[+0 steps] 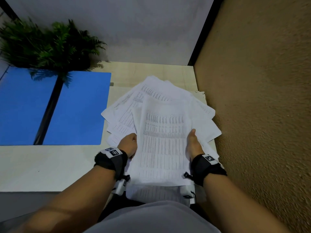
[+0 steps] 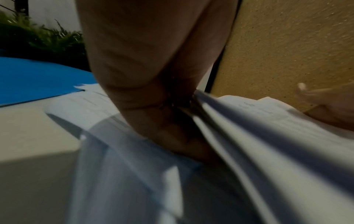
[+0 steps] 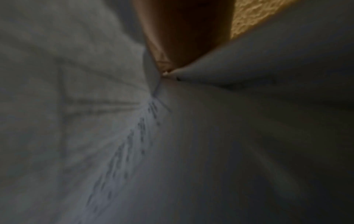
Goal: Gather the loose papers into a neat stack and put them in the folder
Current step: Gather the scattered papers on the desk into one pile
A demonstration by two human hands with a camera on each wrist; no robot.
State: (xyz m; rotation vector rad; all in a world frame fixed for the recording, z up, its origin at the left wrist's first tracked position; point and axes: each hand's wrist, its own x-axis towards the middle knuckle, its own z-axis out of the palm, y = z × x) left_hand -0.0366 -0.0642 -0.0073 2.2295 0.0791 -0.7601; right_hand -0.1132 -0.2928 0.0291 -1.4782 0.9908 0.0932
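Observation:
Several printed white papers [image 1: 161, 125] lie fanned and skewed on the right part of the table, some reaching past its near edge. My left hand [image 1: 129, 144] grips the left side of the pile, its fingers tucked under the sheets [image 2: 249, 136]. My right hand [image 1: 193, 143] grips the right side, thumb on the top sheet, fingers hidden beneath. The right wrist view shows only blurred paper [image 3: 172, 136] close up. The blue folder [image 1: 53, 108] lies open flat on the left, with a black spine down its middle.
A fern-like green plant [image 1: 47, 46] stands behind the folder at the back left. A brown textured wall [image 1: 260, 106] runs close along the right of the pale table [image 1: 50, 165]. A grey panel closes the back.

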